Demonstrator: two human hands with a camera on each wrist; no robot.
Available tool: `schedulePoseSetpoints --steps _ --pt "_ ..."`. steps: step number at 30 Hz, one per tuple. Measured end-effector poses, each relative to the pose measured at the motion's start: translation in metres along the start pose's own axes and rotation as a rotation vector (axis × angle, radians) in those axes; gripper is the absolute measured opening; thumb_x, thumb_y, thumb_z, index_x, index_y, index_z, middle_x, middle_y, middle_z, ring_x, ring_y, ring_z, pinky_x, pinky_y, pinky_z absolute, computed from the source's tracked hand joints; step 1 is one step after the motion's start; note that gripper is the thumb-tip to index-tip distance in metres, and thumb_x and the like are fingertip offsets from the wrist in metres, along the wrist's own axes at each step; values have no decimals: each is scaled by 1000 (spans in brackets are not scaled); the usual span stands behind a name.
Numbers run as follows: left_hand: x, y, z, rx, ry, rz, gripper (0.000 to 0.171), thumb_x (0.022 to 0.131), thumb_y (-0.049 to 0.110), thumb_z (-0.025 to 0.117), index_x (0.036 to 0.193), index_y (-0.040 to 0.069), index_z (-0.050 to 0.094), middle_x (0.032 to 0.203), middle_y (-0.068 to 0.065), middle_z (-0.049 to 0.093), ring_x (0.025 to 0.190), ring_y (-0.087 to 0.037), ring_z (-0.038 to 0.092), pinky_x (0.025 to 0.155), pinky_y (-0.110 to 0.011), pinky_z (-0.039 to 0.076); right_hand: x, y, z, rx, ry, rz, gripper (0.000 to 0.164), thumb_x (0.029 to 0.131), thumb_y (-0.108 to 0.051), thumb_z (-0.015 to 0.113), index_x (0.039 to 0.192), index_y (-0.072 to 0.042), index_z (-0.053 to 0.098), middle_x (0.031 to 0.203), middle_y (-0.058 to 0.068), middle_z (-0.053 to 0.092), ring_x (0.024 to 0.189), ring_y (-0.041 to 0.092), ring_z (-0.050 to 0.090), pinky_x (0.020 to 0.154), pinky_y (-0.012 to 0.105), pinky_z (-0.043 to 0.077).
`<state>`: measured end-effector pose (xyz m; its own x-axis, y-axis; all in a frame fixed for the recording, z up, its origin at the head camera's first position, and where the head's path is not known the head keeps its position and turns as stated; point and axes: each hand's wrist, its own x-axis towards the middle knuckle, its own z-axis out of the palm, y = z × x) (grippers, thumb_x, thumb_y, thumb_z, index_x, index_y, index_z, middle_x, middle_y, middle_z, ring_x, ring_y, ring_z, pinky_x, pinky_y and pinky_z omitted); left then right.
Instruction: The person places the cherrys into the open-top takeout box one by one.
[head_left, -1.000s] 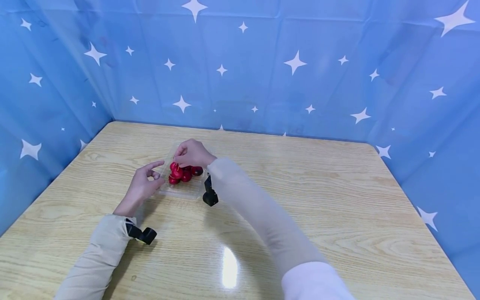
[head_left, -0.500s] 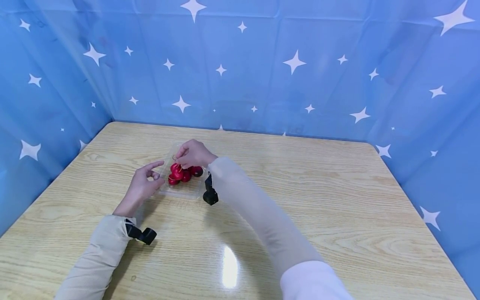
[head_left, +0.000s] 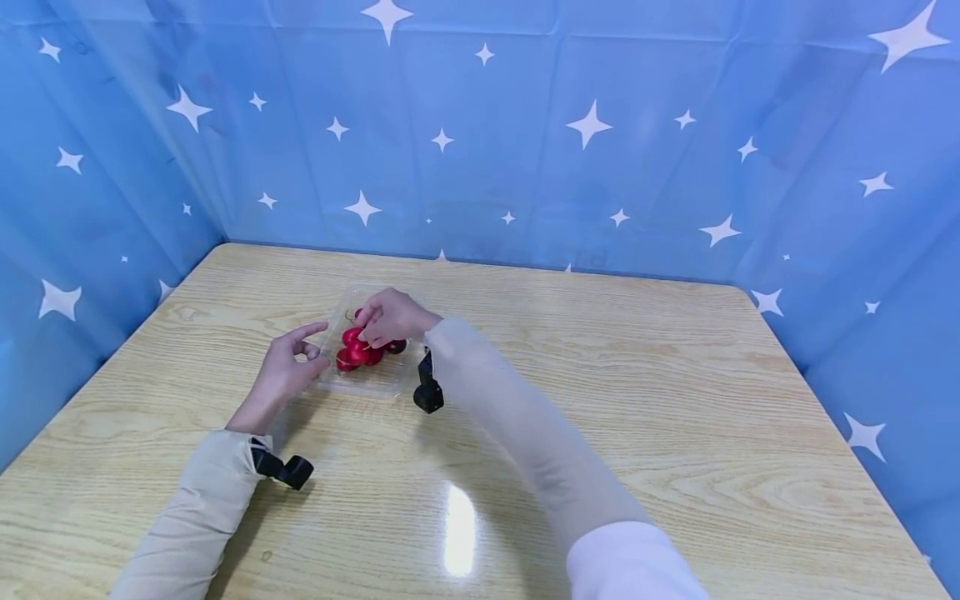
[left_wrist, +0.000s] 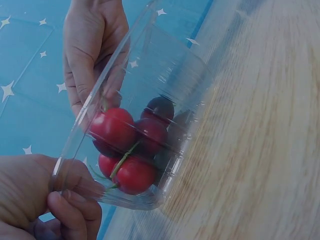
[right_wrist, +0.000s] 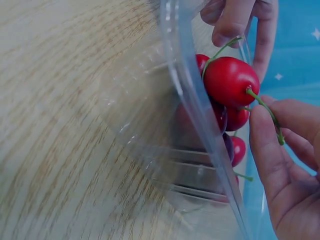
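Observation:
A clear plastic box (head_left: 367, 388) holding several red and dark cherries sits on the table, left of the middle. My left hand (head_left: 288, 364) is at its left side, where the thumb and curled fingers pinch the rim, seen in the left wrist view beside the box corner (left_wrist: 59, 170). My right hand (head_left: 397, 317) reaches over the box from the far right. In the right wrist view, its thumb and forefinger pinch the green stem of a bright red cherry (right_wrist: 231, 80) at the top of the pile. A single cherry (head_left: 358, 313) lies near the far side, partly hidden by the right hand.
The wooden table (head_left: 637, 400) stretches to the right and toward me. A blue curtain (head_left: 510, 167) with white stars stands along its back and sides. Each wrist carries a small black camera, the right one (head_left: 428, 393) hanging close to the box's right side.
My right hand has shifted slightly right and toward me with the cherry stem. A cherry at the far side has come into view from behind it. The left hand stays still.

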<state>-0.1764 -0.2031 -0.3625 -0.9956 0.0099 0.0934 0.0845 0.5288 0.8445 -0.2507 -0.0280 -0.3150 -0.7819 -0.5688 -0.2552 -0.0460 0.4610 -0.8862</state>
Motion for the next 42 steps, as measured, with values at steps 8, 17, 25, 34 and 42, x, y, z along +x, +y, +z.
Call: schedulePoseSetpoints --steps 8,17,25,34,42 --pt "0 0 0 7 12 4 53 72 -6 52 125 -5 45 68 -4 43 45 -4 37 40 -21 34 -1 2 -1 -26 -51 -16 17 79 1 61 96 3 60 82 10 61 68 18 60 69 31 51" --pt "-1 1 -2 10 -7 -18 54 74 -4 52 127 -3 43 70 -5 43 45 -5 37 41 -22 34 -5 4 -3 -71 -100 -38 21 81 -6 62 100 2 60 83 7 60 67 16 56 67 32 51" --pt "1 1 -1 -2 -9 -14 53 75 -5 52 127 -4 43 70 -5 42 44 -4 38 41 -21 35 -8 5 -14 -154 -61 -43 22 83 -15 60 102 -4 62 94 3 61 90 19 57 66 29 50" --pt "0 3 -1 -6 -13 -18 54 74 -5 52 127 -4 42 70 -5 42 47 -4 39 41 -21 35 -22 9 -27 -124 26 -175 21 87 -15 55 103 -3 61 96 10 59 80 31 54 71 39 48" --pt "0 2 -2 11 -14 -29 54 75 -2 53 127 -2 43 72 -5 44 49 -6 38 42 -22 34 -42 20 -35 -57 70 -244 24 89 -16 52 105 -1 60 100 17 58 91 32 54 74 41 47"
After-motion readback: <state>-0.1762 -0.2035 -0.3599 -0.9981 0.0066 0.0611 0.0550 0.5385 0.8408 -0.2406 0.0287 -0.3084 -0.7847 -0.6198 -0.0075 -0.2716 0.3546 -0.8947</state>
